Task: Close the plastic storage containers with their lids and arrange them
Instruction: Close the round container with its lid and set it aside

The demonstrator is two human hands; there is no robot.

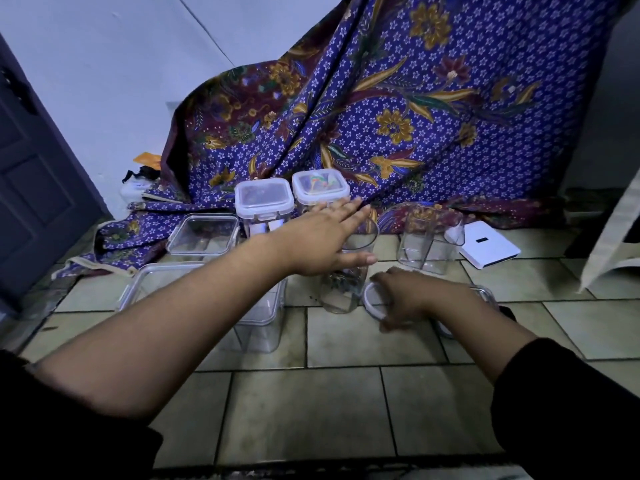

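The left hand (325,237) is spread flat over the top of an open jar (346,292) at mid-floor, fingers straight and holding nothing. Just right of that jar the right hand (405,299) curls round a lid (371,301) lying on the tiles (311,410) — slightly blurred. Two closed tubs (265,202) stand far behind, against the cloth (415,116) — a second open jar (429,240) stands further right.

Left hand (327,239) reaches forward flat; right hand (403,299) curled, gripping.
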